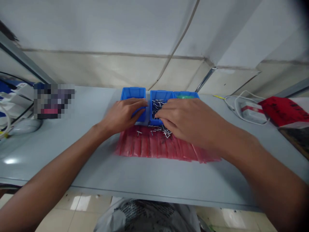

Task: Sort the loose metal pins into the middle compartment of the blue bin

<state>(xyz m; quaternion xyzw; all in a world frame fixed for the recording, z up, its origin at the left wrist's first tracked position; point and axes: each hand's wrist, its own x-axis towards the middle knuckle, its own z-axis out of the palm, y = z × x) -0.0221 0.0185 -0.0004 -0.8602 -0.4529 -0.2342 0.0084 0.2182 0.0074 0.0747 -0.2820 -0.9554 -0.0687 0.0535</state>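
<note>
My left hand [124, 112] is over the left blue bin [133, 93], its thumb and fingers apart and nothing visible between them. It hides most of that bin's inside. Small metal pin-like pieces [156, 106] fill part of the middle blue bin [162, 94]. My right hand [183, 117] reaches across this bin with fingers bunched at the pieces; what they pinch, if anything, is hidden. More loose metal pieces [166, 132] lie in front of the bin, on a row of overlapping pink plastic bags [154, 146].
Behind my right hand, a third blue bin [196, 95] holds something green. At right are a white cable [238, 96], a white-and-red box [253, 111] and a red packet [285, 111]. A computer mouse [26, 126] and cables lie at left. A wall backs the grey table [154, 180].
</note>
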